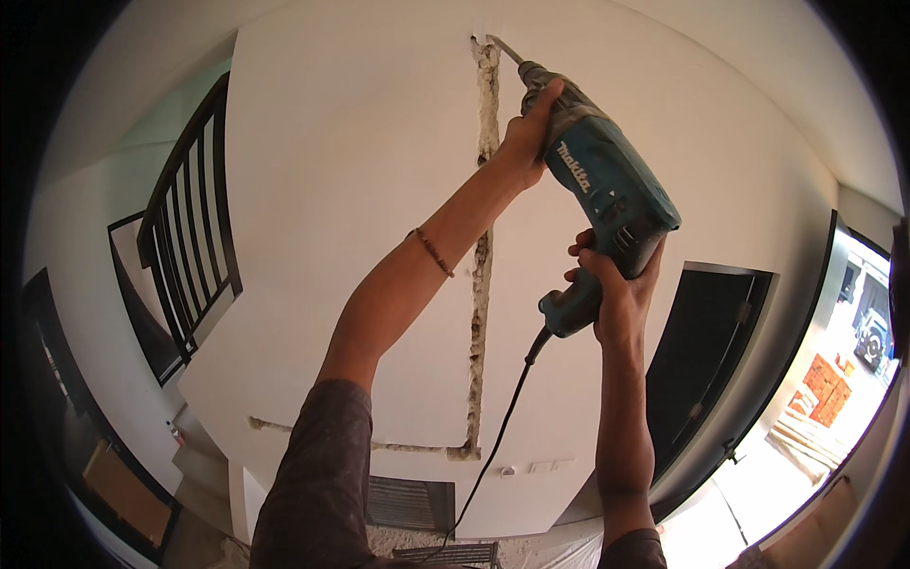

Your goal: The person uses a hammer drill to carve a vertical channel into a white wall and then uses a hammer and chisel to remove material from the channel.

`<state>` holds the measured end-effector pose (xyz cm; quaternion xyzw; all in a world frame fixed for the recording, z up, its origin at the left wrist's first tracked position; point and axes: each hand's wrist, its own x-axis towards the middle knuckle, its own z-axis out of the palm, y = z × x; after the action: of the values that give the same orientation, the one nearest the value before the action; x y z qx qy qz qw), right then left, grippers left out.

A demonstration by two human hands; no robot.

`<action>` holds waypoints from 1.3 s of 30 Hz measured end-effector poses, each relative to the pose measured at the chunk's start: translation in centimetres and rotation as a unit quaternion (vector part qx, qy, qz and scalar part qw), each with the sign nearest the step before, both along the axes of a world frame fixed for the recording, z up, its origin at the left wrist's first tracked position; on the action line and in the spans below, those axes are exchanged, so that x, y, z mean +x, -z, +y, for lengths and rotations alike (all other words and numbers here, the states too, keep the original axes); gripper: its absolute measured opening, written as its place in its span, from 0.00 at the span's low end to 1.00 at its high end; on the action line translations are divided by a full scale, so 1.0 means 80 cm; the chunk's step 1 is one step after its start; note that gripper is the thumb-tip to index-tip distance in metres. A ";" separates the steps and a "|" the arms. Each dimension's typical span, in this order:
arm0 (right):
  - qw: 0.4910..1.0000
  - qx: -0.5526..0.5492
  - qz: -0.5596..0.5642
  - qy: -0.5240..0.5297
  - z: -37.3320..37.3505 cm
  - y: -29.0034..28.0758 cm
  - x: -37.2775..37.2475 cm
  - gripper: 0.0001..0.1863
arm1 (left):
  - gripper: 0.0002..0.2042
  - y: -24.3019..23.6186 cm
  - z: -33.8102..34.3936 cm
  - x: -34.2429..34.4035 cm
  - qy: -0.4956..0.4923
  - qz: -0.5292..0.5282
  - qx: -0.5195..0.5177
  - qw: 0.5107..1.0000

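Both of my hands hold a teal and black rotary hammer [616, 175], raised high and tilted toward the upper left. My left hand [533, 137] wraps round its front end, just behind the chuck. At the rear, my right hand [621, 284] grips the handle, and the trigger is hidden by the fingers. The thin chisel bit [505, 47] points at the top end of a rough groove [482, 284] cut down the white wall [360, 190]. Whether the tip touches the wall I cannot tell. A black power cord [512, 408] hangs from the handle.
Low on the wall the groove turns left. A dark stair railing [194, 209] stands at left, a dark door [706, 351] at right. Beyond an open doorway at far right lie orange bricks [823, 387]. Rubble and plastic sheeting [559, 550] cover the floor below.
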<state>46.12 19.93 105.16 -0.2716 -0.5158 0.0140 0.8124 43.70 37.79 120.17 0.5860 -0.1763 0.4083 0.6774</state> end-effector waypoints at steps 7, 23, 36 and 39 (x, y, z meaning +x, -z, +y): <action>0.998 0.004 0.037 -0.043 0.006 -0.014 0.047 0.28 | 0.36 -0.011 -0.024 0.028 -0.112 -0.015 -0.055 0.992; 0.999 0.011 0.009 -0.052 0.010 0.066 0.008 0.37 | 0.29 0.047 -0.021 -0.012 -0.024 0.038 -0.024 0.999; 0.993 0.033 -0.094 0.058 0.057 0.059 -0.119 0.47 | 0.27 0.053 0.023 -0.122 0.025 0.059 -0.005 0.998; 0.989 0.071 -0.102 0.084 0.081 0.050 -0.145 0.47 | 0.28 0.043 0.046 -0.134 0.034 0.076 0.022 0.996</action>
<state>34.54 26.43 101.19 -0.2559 -0.5713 -0.1186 0.7708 32.99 41.48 116.75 0.6237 -0.1527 0.3354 0.6893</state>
